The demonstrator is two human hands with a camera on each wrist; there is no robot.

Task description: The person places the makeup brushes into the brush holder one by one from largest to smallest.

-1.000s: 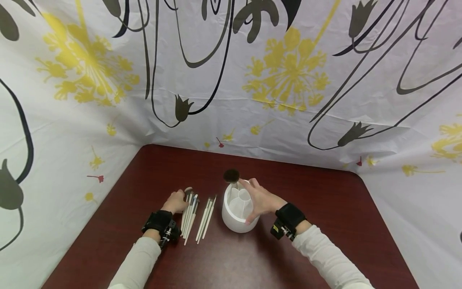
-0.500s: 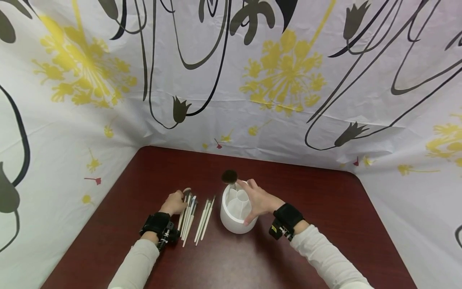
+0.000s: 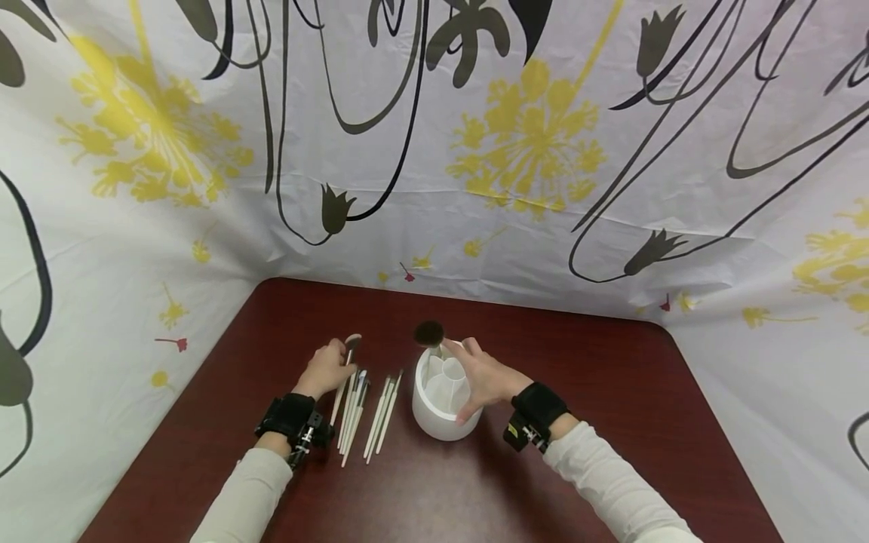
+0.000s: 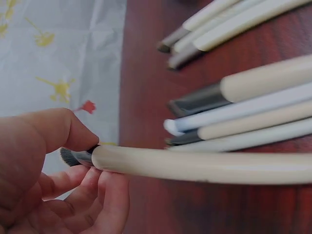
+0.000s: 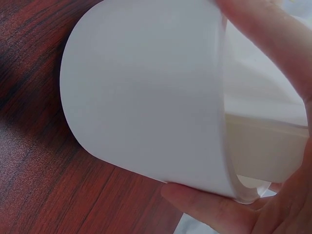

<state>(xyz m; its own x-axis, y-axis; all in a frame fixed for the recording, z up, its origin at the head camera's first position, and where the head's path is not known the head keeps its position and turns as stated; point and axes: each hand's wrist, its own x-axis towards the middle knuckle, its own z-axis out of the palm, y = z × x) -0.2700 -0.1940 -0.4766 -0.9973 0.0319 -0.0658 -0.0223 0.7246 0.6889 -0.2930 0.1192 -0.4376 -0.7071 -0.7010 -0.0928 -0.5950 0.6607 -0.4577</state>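
My left hand (image 3: 324, 371) pinches a makeup brush (image 4: 204, 165) near its dark ferrule, between thumb and fingertips. The brush has a cream handle and a small dark bristle head. Its handle lies just left of a group of several brushes (image 3: 354, 422) on the table. My right hand (image 3: 490, 375) spans the rim of a round white brush holder (image 3: 437, 426) with inner compartments and grips it at its sides. One large brush with a wide dark head (image 3: 429, 333) stands in the holder at its back left.
A second small group of thin brushes (image 3: 382, 424) lies between the left group and the holder. The dark red-brown table (image 3: 577, 354) meets a white patterned cloth (image 3: 380, 166) at the back and sides.
My left hand has moved slightly up and left with the makeup brush, drawing it away from the group beside it. The right hand keeps its hold on the brush holder.
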